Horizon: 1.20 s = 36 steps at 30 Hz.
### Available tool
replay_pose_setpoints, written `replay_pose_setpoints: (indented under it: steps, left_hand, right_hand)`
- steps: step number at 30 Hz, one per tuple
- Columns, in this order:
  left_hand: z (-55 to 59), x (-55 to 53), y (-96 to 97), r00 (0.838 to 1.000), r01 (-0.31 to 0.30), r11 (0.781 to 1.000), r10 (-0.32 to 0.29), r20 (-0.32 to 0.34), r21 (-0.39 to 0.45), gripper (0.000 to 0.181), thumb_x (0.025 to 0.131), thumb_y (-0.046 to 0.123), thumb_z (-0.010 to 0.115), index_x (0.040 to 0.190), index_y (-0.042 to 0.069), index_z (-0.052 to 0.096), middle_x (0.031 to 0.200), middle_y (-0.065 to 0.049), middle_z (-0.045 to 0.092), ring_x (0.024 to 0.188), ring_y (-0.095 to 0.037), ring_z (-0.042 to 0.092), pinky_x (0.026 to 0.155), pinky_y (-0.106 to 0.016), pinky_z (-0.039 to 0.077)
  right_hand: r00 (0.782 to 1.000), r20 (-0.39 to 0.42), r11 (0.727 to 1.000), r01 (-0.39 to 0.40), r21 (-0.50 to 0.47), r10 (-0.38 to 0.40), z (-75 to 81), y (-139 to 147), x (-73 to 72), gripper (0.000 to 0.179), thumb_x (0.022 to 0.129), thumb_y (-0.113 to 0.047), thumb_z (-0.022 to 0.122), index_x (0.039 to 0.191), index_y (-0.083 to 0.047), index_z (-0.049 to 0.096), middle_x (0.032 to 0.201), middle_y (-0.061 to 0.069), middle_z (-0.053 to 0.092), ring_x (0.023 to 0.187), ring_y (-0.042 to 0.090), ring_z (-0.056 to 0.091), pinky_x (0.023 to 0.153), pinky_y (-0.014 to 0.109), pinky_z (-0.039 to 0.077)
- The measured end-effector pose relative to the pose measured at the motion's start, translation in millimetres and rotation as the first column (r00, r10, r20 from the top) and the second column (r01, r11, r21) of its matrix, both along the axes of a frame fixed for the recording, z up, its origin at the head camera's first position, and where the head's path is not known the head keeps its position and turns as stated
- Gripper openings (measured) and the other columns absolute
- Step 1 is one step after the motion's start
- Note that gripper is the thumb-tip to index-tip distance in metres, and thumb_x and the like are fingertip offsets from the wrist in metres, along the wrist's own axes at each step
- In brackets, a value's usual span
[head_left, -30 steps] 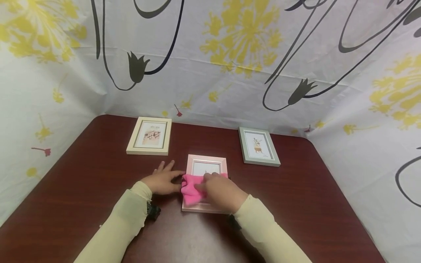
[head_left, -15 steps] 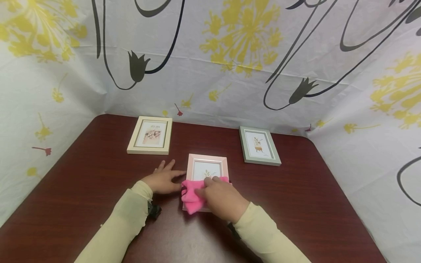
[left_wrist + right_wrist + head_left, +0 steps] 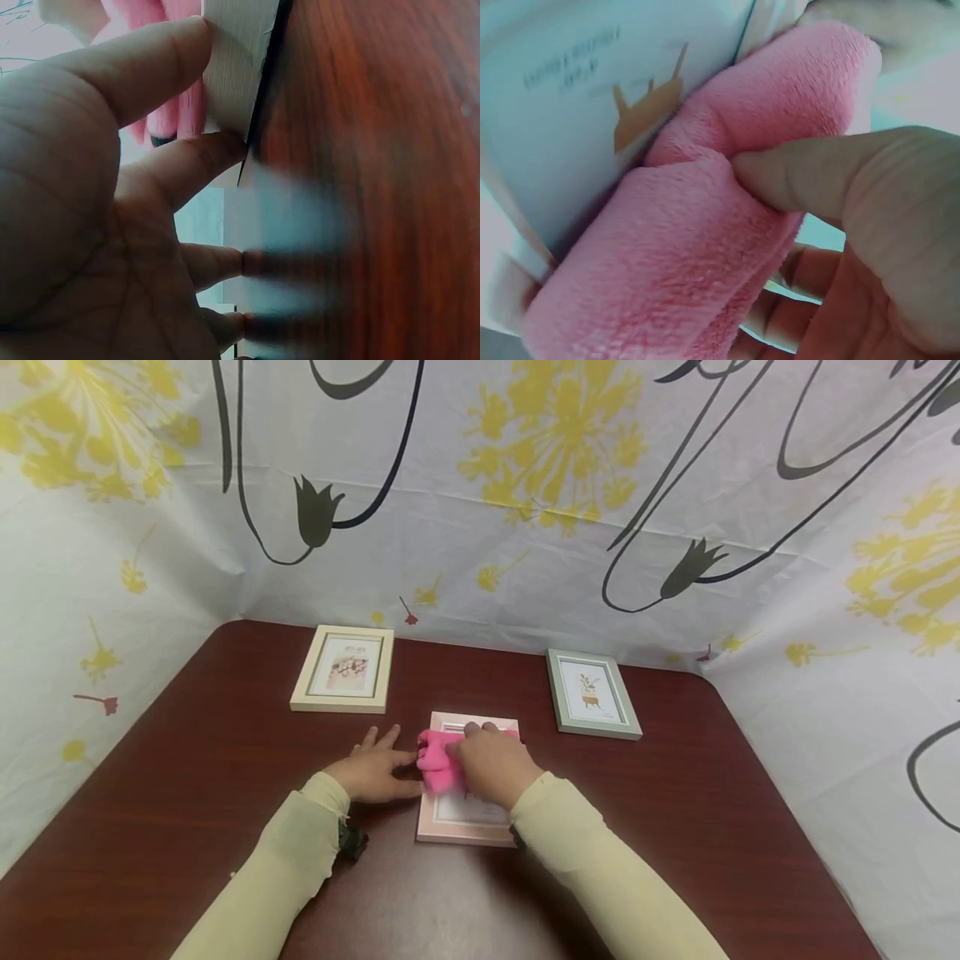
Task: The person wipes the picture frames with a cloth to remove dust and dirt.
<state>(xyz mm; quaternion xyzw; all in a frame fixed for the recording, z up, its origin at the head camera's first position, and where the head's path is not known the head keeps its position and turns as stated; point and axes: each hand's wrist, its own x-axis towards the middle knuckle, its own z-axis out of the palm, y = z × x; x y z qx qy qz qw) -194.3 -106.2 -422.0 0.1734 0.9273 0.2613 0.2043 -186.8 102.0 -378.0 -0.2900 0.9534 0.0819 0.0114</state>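
Observation:
A pink picture frame [image 3: 463, 835] lies flat on the dark red table, its print partly covered by a folded pink cloth [image 3: 441, 766]. My right hand [image 3: 495, 766] grips that cloth against the upper part of the frame; in the right wrist view the thumb presses into the fluffy cloth [image 3: 682, 232] with the fingers behind it. At the frame's left side, my left hand [image 3: 375, 768] has its fingers spread. The left wrist view shows the thumb and index finger touching the frame's side edge [image 3: 234, 67], while the other fingertips rest on the tabletop.
A cream picture frame [image 3: 302, 693] lies at the back left of the table [image 3: 187, 760]. A green picture frame [image 3: 558, 697] lies at the back right. White cloth walls [image 3: 420, 543] with yellow and dark flower prints stand behind and on both sides.
The right hand and the pink cloth first slid down the pink frame toward me, then up to its upper part, uncovering the lower print. My left hand stays at the frame's left edge.

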Motion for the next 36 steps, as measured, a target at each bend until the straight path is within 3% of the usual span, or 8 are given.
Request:
replay_pose_setpoints:
  steps: [4, 8, 15, 21, 27, 36]
  left_hand:
    - [-0.8, 0.2, 0.8, 1.0, -0.014, 1.0, 0.014, 0.011, -0.007, 0.066, 0.09, 0.05, 0.067, 0.143, 0.011, 0.056, 0.162, -0.026, 0.011, 0.145, -0.053, -0.002, 0.113, -0.067, 0.008]
    - [-1.2, 0.4, 2.0, 1.0, -0.02, 1.0, 0.02, 0.015, -0.013, 0.065, 0.09, 0.05, 0.067, 0.143, 0.014, 0.055, 0.162, -0.026, 0.013, 0.145, -0.054, -0.002, 0.113, -0.067, 0.009]
    - [-2.1, -0.4, 2.6, 1.0, -0.021, 1.0, 0.021, 0.002, -0.022, 0.065, 0.091, 0.05, 0.067, 0.143, 0.013, 0.056, 0.162, -0.026, 0.013, 0.145, -0.054, -0.001, 0.113, -0.067, 0.01]
    - [-2.3, -0.4, 2.0, 1.0, -0.025, 0.999, 0.025, 0.006, -0.021, 0.066, 0.09, 0.05, 0.067, 0.142, 0.01, 0.056, 0.162, -0.026, 0.012, 0.145, -0.053, -0.002, 0.113, -0.067, 0.009]
    - [-2.6, 0.7, 1.3, 1.0, -0.016, 1.0, 0.016, -0.003, -0.005, 0.061, 0.09, 0.041, 0.067, 0.143, 0.012, 0.055, 0.162, -0.025, 0.01, 0.145, -0.053, -0.003, 0.112, -0.069, 0.009]
    - [-3.9, 0.8, 1.4, 1.0, -0.001, 1.0, 0.0, -0.013, -0.004, 0.058, 0.092, 0.038, 0.065, 0.146, 0.019, 0.053, 0.162, -0.026, 0.011, 0.144, -0.055, -0.001, 0.111, -0.069, 0.009]
  right_hand:
    - [0.995, 0.03, 0.995, 0.097, 0.001, -0.097, -2.7, -5.4, -16.4, 0.038, 0.081, -0.019, 0.081, 0.117, -0.022, 0.074, 0.103, 0.008, 0.063, 0.097, 0.027, 0.06, 0.074, 0.046, 0.058]
    - [0.987, 0.012, 0.986, 0.163, -0.043, -0.163, -6.6, -8.5, -27.1, 0.039, 0.087, -0.013, 0.075, 0.124, -0.023, 0.072, 0.106, 0.008, 0.064, 0.095, 0.024, 0.06, 0.078, 0.045, 0.058]
    - [0.981, 0.069, 0.979, 0.186, -0.078, -0.181, -5.8, -8.6, -25.1, 0.044, 0.087, -0.011, 0.076, 0.128, -0.024, 0.069, 0.111, 0.009, 0.064, 0.098, 0.025, 0.059, 0.08, 0.045, 0.057]
    - [0.987, 0.126, 0.989, 0.115, -0.095, -0.103, -3.1, -0.6, -7.8, 0.047, 0.076, -0.015, 0.085, 0.121, -0.023, 0.073, 0.099, 0.006, 0.062, 0.089, 0.023, 0.056, 0.069, 0.037, 0.056]
    - [0.992, 0.127, 0.988, 0.015, -0.153, 0.004, -3.2, 11.7, 21.1, 0.038, 0.091, -0.005, 0.068, 0.122, -0.025, 0.074, 0.092, 0.003, 0.06, 0.079, 0.018, 0.055, 0.065, 0.03, 0.051]
    - [0.981, 0.034, 0.978, -0.186, -0.099, 0.19, -0.5, 21.5, 50.3, 0.038, 0.085, -0.013, 0.078, 0.12, -0.027, 0.074, 0.094, 0.002, 0.062, 0.083, 0.018, 0.057, 0.069, 0.026, 0.052]
